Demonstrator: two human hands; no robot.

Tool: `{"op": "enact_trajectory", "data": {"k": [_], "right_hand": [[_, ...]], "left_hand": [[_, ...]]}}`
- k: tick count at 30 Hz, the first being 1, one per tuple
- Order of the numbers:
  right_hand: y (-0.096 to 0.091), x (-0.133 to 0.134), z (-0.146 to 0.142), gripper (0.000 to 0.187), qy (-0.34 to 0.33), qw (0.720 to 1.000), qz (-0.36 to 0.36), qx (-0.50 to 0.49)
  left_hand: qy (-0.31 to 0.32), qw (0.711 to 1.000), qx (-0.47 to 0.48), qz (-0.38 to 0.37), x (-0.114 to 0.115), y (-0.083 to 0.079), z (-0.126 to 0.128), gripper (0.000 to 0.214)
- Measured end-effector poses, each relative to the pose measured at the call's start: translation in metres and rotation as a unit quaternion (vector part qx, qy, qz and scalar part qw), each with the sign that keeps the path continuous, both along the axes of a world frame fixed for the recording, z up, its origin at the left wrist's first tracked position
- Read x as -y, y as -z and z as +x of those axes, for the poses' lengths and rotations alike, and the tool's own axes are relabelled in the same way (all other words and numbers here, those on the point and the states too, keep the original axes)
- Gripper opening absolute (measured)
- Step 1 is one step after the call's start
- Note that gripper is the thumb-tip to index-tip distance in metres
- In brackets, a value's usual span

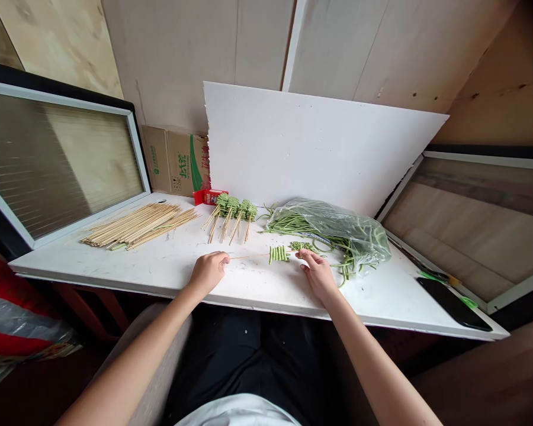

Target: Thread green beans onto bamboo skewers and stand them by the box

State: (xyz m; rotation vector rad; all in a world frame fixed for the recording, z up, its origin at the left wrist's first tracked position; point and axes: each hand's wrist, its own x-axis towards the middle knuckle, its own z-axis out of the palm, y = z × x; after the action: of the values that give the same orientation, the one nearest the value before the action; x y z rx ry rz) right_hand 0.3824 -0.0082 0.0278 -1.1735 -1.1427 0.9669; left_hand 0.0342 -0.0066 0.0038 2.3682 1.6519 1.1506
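Observation:
My left hand (209,270) is closed on the blunt end of a thin bamboo skewer (249,257) that lies across the white tabletop (169,269). Several short green bean pieces (278,254) are threaded side by side on the skewer near its tip. My right hand (316,273) is at the tip end, fingers pinched on a bean piece there. Just beyond it lies a small heap of cut bean pieces (302,245).
A pile of bare bamboo skewers (137,226) lies at the left. Finished bean skewers (231,214) rest at the back beside a red carton (209,196). A plastic bag of long green beans (333,228) sits at the right. A black phone (453,303) lies near the right edge.

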Motion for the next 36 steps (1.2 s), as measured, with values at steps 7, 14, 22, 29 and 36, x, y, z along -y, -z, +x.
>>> {"op": "enact_trajectory", "data": {"k": [7, 14, 22, 29, 36], "right_hand": [[0.001, 0.001, 0.001, 0.039, -0.004, 1.0, 0.002, 0.02], [0.002, 0.003, -0.017, 0.041, -0.015, 0.999, 0.026, 0.025], [-0.009, 0.002, -0.019, 0.05, -0.04, 0.991, 0.045, 0.119], [0.005, -0.011, -0.014, 0.025, 0.008, 0.844, 0.172, 0.509], [0.004, -0.024, -0.02, 0.017, 0.023, 0.768, 0.107, 0.631]], "left_hand": [[0.006, 1.0, 0.003, 0.006, -0.001, 0.0, -0.001, 0.03], [0.027, 0.999, -0.015, 0.008, 0.002, -0.001, 0.003, 0.032], [-0.007, 1.0, 0.024, 0.014, -0.001, -0.002, 0.0, 0.03], [-0.024, 0.999, 0.029, 0.005, 0.002, -0.005, 0.001, 0.031], [-0.034, 0.999, 0.02, -0.007, 0.003, -0.008, 0.002, 0.03]]}}
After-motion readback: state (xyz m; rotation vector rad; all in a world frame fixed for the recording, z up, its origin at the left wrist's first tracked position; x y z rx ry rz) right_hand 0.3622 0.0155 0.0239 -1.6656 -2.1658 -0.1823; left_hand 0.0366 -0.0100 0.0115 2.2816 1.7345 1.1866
